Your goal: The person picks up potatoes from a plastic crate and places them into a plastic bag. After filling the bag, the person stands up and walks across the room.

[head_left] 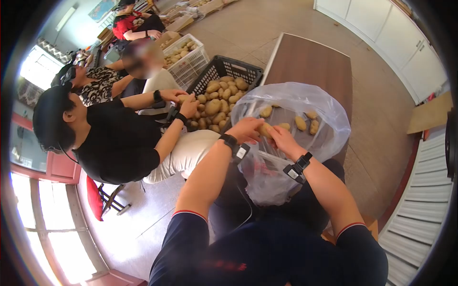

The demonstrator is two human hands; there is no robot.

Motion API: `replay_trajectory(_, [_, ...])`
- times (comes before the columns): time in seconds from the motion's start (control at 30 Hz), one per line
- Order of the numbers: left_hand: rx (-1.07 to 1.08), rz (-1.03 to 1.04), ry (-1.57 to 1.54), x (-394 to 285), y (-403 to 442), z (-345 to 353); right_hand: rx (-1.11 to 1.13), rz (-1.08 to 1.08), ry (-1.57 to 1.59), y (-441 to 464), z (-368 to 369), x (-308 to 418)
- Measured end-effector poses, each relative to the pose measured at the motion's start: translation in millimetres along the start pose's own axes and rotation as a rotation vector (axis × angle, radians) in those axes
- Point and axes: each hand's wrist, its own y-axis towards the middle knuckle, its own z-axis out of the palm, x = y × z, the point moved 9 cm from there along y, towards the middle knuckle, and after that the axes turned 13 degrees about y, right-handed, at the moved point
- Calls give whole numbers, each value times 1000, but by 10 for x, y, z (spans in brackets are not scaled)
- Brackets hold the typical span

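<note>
Above the near side of a clear plastic bag (329,102), a potato (264,129) is held between my two hands. My left hand (244,130) has its fingers closed on the potato's left end. From the other side, my right hand (284,142) grips it with thumb and fingers. Inside the open bag lie several loose potatoes (300,123). The bag's mouth is spread wide on a brown tabletop (307,59), and its near part hangs crumpled over the edge towards my lap.
A black crate (248,71) full of potatoes stands left of the bag. Beside it, a co-worker in a black shirt (117,138) holds a potato. Behind are a white crate (193,66) of potatoes and other seated people. White cabinets (377,28) line the back right.
</note>
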Motion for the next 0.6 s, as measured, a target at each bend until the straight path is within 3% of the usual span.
replay_trajectory(0.07, [117, 189, 113, -77, 29, 64, -29, -69, -107, 68, 33, 69])
replay_trajectory(0.2, [73, 99, -59, -75, 6, 24, -45, -133, 14, 138, 48, 112])
replay_trajectory(0.27, [55, 109, -137, -38, 53, -67, -116, -358, -378, 173, -78, 253])
replay_trajectory(0.3, [45, 118, -212, -13, 104, -137, -109, -370, -378, 184, -120, 226])
replay_trajectory(0.37, [-53, 218, -189, 39, 195, -358, -258, -709, -971, 17, -68, 358])
replay_trajectory(0.43, [-156, 326, -160, 12, 196, -576, -243, -714, -1130, 29, -111, 199])
replay_trajectory(0.5, [-252, 230, -581, 193, 189, -786, -233, -591, -1205, -6, -117, 107])
replay_trajectory(0.6, [-369, 273, -625, 432, 251, -1127, -243, -604, -1325, -60, -83, 57])
